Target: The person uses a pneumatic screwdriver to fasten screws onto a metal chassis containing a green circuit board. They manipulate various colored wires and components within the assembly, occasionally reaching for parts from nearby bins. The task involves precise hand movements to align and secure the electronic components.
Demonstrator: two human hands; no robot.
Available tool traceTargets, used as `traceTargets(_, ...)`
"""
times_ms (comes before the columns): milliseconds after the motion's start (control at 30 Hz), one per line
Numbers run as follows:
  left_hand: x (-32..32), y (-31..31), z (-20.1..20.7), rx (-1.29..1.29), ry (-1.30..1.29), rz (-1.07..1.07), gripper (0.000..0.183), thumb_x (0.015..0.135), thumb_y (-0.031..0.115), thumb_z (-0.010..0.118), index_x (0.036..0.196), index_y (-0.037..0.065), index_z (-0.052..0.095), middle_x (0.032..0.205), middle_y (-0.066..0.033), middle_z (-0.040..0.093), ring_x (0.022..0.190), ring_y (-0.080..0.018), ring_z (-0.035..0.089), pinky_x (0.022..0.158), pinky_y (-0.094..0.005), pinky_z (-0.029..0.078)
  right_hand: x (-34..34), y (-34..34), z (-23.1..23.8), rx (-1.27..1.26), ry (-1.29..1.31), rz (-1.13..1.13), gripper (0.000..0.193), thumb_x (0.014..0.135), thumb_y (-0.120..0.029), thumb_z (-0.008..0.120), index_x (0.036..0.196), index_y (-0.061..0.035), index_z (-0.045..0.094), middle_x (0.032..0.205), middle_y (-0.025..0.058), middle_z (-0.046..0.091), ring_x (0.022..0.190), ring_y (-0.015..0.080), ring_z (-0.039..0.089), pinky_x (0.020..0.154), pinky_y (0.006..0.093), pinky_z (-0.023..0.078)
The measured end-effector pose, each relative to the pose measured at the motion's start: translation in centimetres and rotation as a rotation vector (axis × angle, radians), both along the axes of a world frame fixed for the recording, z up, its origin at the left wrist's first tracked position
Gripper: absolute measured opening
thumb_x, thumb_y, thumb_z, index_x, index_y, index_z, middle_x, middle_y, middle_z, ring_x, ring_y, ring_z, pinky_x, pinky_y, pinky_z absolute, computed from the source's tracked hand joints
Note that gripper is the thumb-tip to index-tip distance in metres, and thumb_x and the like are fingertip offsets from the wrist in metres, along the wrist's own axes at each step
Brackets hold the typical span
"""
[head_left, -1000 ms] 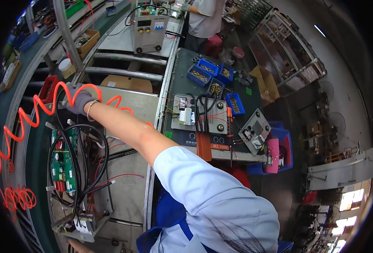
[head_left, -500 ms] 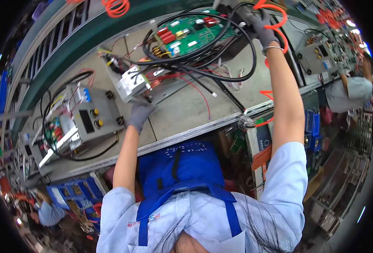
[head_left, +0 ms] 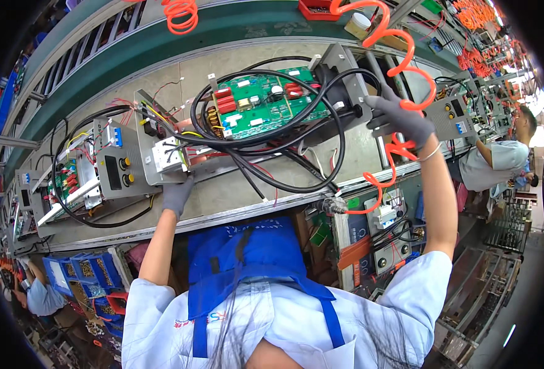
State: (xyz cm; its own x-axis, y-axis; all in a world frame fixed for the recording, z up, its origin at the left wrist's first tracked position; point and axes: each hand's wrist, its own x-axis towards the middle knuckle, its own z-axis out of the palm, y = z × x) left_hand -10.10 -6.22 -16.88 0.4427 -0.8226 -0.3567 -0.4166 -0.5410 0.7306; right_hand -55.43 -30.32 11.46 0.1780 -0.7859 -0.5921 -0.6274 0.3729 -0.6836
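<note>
An unfinished electrical unit lies on the bench in front of me: an open metal chassis (head_left: 161,176) with a green circuit board (head_left: 266,101). A thick black cable (head_left: 344,138) loops loosely over it. My left hand (head_left: 178,195), in a grey glove, holds the near lower corner of the chassis's left end panel, its fingertips partly hidden by the metal. A white breaker block (head_left: 168,155) sits just above it. At the chassis's right end, by the grey end plate (head_left: 341,64), my gloved right hand (head_left: 404,117) has its fingers apart; whether they touch the unit I cannot tell.
An orange coiled air hose (head_left: 407,61) hangs beside my right hand. Left of the chassis stands another grey unit (head_left: 124,169) with yellow knobs. Metal rollers (head_left: 379,144) lie to the right. A co-worker (head_left: 499,157) is at the far right. Blue parts bins (head_left: 90,270) stand below left.
The chassis has turned to lie along the bench, and its left end is now close to the neighbouring unit. My right hand has come nearer and its fingers have spread; my left has moved left.
</note>
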Motion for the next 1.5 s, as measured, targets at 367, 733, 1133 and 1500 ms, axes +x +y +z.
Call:
traceTargets(367,-14.7,-4.2,25.2,-0.619,-0.634,-0.859,0.074,0.067,0.035,0.076,0.127,0.002,0.049,0.121,-0.0169,0.056,0.116,-0.0314,0.052,0.102,-0.0459,0.037,-6.4,-10.6,-8.3,-0.126,-0.058,-0.028,0.062,0.08,-0.059,0.06,0.112,-0.0067,0.059,0.097,0.0086,0.065,0.091,0.0176,0.063,0.083,0.0328,0.049)
traceTargets(733,-13.3,-13.1,28.2,-0.567,-0.434,-0.874,0.049,0.078,0.003,0.064,0.126,0.004,0.053,0.1,-0.0128,0.064,0.093,-0.0272,0.062,0.077,-0.0363,0.051,-3.1,-6.7,-7.5,-0.298,-0.107,0.083,0.077,0.083,-0.065,0.049,0.136,-0.0089,0.046,0.127,0.0124,0.055,0.118,0.0233,0.051,0.094,0.0346,0.041)
traceTargets(1133,-12.7,-40.2,29.2,-0.279,-1.234,-0.533,0.059,0.085,0.049,0.058,0.131,0.014,0.044,0.108,-0.0184,0.064,0.097,-0.0364,0.063,0.08,-0.0473,0.049,-5.1,-7.0,-5.8,-0.001,-0.393,0.026,0.065,0.085,-0.048,0.061,0.132,-0.0057,0.046,0.118,0.003,0.052,0.106,0.0167,0.049,0.095,0.0316,0.039)
traceTargets(1500,-9.5,-30.6,26.9,-0.412,-0.938,-1.046,0.043,0.087,0.045,0.052,0.101,0.005,0.06,0.093,-0.0176,0.062,0.09,-0.0364,0.06,0.077,-0.0455,0.047,-6.6,-5.7,-4.1,-0.614,-0.871,-0.51,0.051,0.096,-0.039,0.047,0.113,0.0074,0.057,0.114,0.0168,0.061,0.108,0.0253,0.059,0.098,0.037,0.044)
